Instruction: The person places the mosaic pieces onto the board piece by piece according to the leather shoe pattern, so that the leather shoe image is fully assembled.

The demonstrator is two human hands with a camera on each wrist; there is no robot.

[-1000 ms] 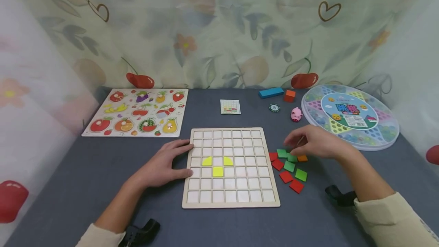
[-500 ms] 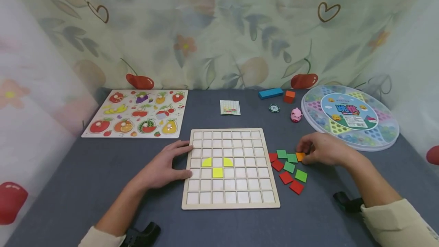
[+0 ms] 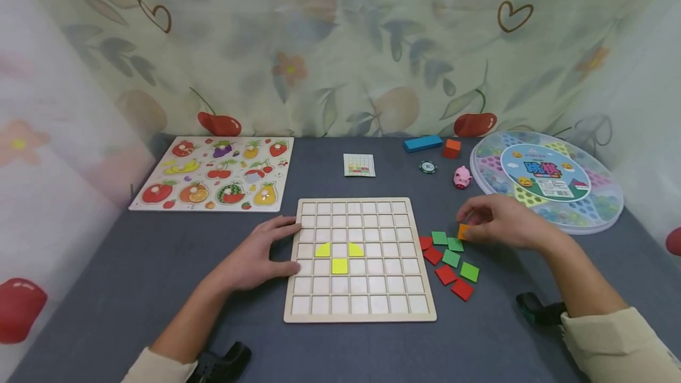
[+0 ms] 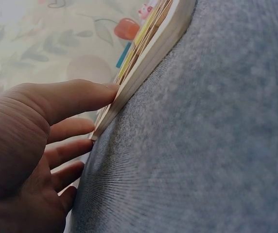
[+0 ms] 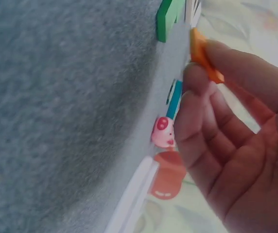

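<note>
A wooden grid board (image 3: 360,306) lies flat on the dark table. Two yellow quarter-round tiles and a yellow square tile (image 3: 339,266) sit in its cells. My left hand (image 3: 260,256) rests at the board's left edge, thumb and fingertips touching the rim with the fingers nearly straight; the left wrist view shows the thumb (image 4: 88,99) against the side. Between thumb and index finger, my right hand (image 3: 502,223) pinches an orange tile (image 5: 204,56), raised a little off the table. Beside it lie several green tiles (image 3: 451,258) and red tiles (image 3: 446,275), right of the board.
Behind the board stands a small pattern card (image 3: 359,165). A fruit puzzle board (image 3: 213,175) lies back left. At the back right are a blue block (image 3: 422,143), an orange block (image 3: 451,148), a round chip (image 3: 427,167), a pink pig (image 3: 462,177) and a round game box (image 3: 548,182).
My right hand has moved from above the green tiles to the orange tile, taken hold of it and lifted it slightly. The left hand stays at the board's edge.
</note>
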